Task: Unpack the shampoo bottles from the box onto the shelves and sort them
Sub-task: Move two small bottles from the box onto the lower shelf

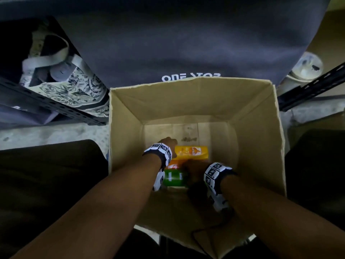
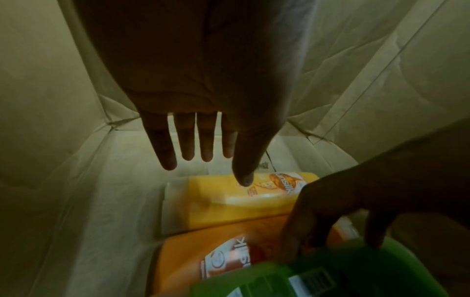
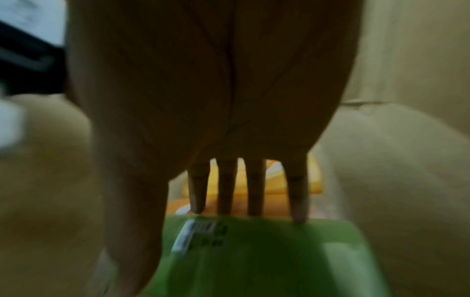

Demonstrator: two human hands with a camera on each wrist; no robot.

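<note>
An open cardboard box (image 1: 261, 137) stands in front of me with three bottles lying flat on its bottom. The yellow bottle (image 1: 192, 152) (image 2: 241, 205) lies farthest, an orange bottle (image 1: 172, 166) (image 2: 203, 251) in the middle, and a green bottle (image 1: 172, 177) (image 3: 267, 251) nearest. My left hand (image 1: 168, 142) (image 2: 211, 166) hovers over the yellow bottle's left end with straight fingers and holds nothing. My right hand (image 1: 192, 171) (image 2: 343, 211) grips the green bottle (image 2: 330, 277), fingertips (image 3: 297, 217) over its far edge and thumb along its side. The right wrist view is blurred.
Dark metal shelf beams (image 1: 46, 105) (image 1: 308, 88) run on both sides behind the box. Grey printed fabric (image 1: 168, 43) hangs above the box's far wall. A patterned bag (image 1: 61, 86) sits at the left and a white lidded tub (image 1: 306, 66) at the right.
</note>
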